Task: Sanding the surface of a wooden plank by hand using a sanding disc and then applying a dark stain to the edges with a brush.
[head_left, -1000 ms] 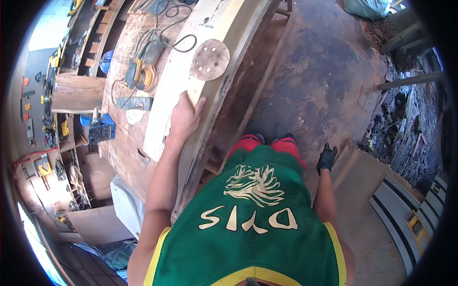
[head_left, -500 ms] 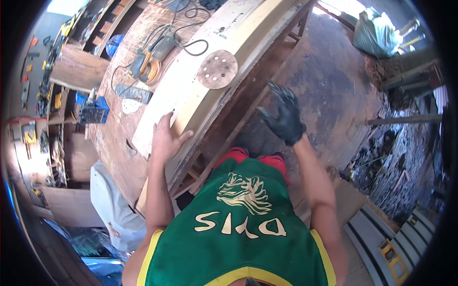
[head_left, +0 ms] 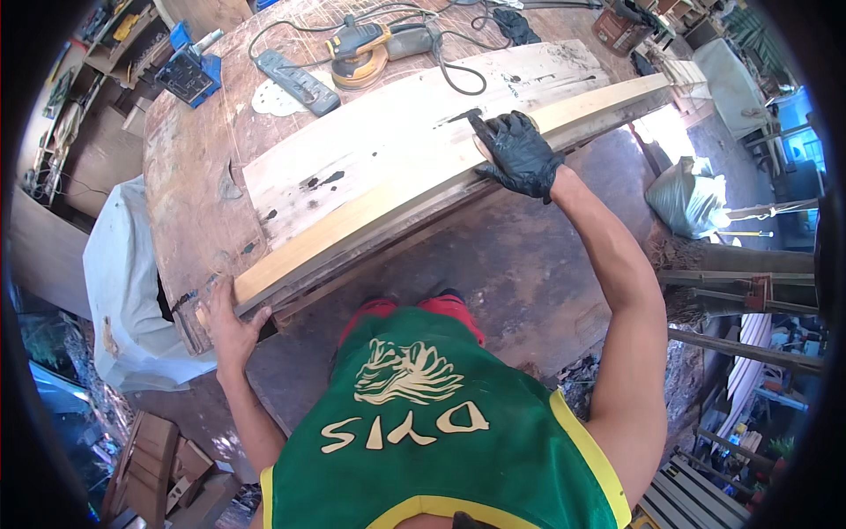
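A pale wood board [head_left: 388, 145] with dark stains lies on the workbench, a long yellowish wood strip [head_left: 352, 220] running along its near edge. At the strip's left end is my bare left hand [head_left: 233, 328], thumb spread away from the fingers, the fingertips at the wood. My right hand [head_left: 522, 157], in a black glove, is closed over a round sanding disc [head_left: 482, 147] on the strip. Only a thin tan rim of the disc shows; the glove hides the rest.
Behind the board rest an orange-and-grey corded sander [head_left: 359, 55], its looping cable, and a grey flat tool [head_left: 298, 81]. A blue box-shaped tool [head_left: 189, 75] stands at the bench's far left. White sheeting [head_left: 132, 282] hangs by the left corner; a filled sack [head_left: 687, 198] sits at right.
My view has turned. My right hand has gone from over the floor onto the strip, covering the disc that lay exposed. My left hand has shifted to the strip's left end.
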Available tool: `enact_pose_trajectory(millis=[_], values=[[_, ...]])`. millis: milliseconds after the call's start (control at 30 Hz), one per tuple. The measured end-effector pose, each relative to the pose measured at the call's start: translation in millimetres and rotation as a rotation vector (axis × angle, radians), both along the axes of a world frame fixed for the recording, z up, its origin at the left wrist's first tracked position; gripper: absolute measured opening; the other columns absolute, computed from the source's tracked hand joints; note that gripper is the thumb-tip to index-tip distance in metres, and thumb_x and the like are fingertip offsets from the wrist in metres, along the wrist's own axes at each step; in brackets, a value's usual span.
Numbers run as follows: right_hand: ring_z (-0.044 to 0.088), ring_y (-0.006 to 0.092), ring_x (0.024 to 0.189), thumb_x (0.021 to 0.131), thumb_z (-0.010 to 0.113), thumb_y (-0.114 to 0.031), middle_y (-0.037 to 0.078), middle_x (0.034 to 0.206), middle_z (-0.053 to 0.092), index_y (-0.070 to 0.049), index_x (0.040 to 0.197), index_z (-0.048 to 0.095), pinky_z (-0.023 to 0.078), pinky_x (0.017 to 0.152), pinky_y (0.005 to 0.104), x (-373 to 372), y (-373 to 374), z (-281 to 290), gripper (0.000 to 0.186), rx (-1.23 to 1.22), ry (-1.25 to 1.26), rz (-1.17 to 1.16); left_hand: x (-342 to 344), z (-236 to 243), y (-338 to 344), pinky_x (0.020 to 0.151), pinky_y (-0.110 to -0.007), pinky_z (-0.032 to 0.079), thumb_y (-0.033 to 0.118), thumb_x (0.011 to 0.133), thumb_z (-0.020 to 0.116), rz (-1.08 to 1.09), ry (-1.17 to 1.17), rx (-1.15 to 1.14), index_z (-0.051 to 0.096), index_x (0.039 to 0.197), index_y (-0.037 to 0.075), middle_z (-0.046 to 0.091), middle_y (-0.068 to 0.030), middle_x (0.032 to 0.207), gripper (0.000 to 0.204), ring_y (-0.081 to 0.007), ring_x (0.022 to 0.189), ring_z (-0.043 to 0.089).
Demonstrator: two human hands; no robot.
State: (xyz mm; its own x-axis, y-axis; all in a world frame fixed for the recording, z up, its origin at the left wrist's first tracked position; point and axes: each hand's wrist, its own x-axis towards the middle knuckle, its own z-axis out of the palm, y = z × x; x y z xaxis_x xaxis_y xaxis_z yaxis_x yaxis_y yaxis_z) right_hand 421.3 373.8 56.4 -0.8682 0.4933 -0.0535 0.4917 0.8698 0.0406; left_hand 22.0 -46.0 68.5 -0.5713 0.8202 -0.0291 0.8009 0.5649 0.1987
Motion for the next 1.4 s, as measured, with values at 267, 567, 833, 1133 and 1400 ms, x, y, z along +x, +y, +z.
enact_pose_trajectory(millis=[267, 567, 833, 1133, 1400], values=[[0.043, 0.0448, 0.142, 0.103, 0.046, -0.012, 0.027, 0.159, 0.038, 0.002, 0.153, 0.037, 0.034, 0.119, 0.0507, -0.8, 17.8, -3.3, 0.052, 0.212, -0.229, 0.136, -38.8, -19.1, -23.6, 0.126, -0.058, 0.014, 0.033, 0.075, 0.088, -0.102, 0.015, 0.005, 0.044, 0.152, 0.004, 0.050, -0.0201, 0.153, 0.093, -0.0367, 0.150, 0.037], [0.029, 0.0391, 0.151, 0.093, 0.052, -0.023, 0.021, 0.159, 0.034, -0.003, 0.154, 0.039, 0.022, 0.122, 0.0638, -170.9, -214.0, -99.8, 0.065, 0.170, 0.507, -0.157, -46.9, -36.1, -26.8, 0.124, -0.063, 0.015, 0.033, 0.083, 0.081, -0.182, 0.097, 0.099, 0.045, 0.149, 0.003, 0.050, -0.0206, 0.147, 0.081, -0.0397, 0.147, 0.037], [0.040, 0.0369, 0.141, 0.090, 0.058, -0.027, 0.022, 0.146, 0.046, 0.000, 0.145, 0.046, 0.026, 0.118, 0.0569, -125.4, -157.2, -67.4, 0.063, 0.429, 0.316, -0.439, -56.6, -24.4, -30.2, 0.121, -0.060, 0.022, 0.029, 0.080, 0.084, -0.268, 0.012, 0.043, 0.045, 0.147, 0.002, 0.052, -0.0245, 0.142, 0.082, -0.0427, 0.139, 0.043], [0.040, 0.0353, 0.144, 0.088, 0.060, -0.036, 0.010, 0.149, 0.046, -0.017, 0.140, 0.055, 0.020, 0.118, 0.0664, -225.9, -242.7, -118.0, 0.055, 0.100, 0.431, -0.096, -56.2, -15.7, -23.4, 0.118, -0.059, 0.027, 0.027, 0.078, 0.085, -0.286, 0.007, -0.028, 0.045, 0.144, 0.000, 0.055, -0.0238, 0.135, 0.082, -0.0417, 0.131, 0.048], [0.040, 0.0321, 0.144, 0.094, 0.054, -0.029, 0.011, 0.136, 0.048, -0.016, 0.143, 0.051, 0.023, 0.119, 0.0649, -221.6, -240.9, -127.6, 0.050, -0.047, 0.495, -0.112, -53.3, -16.0, -20.8, 0.116, -0.056, 0.030, 0.026, 0.077, 0.085, -0.278, 0.018, -0.035, 0.044, 0.143, -0.002, 0.058, -0.0243, 0.129, 0.082, -0.0425, 0.127, 0.050]])
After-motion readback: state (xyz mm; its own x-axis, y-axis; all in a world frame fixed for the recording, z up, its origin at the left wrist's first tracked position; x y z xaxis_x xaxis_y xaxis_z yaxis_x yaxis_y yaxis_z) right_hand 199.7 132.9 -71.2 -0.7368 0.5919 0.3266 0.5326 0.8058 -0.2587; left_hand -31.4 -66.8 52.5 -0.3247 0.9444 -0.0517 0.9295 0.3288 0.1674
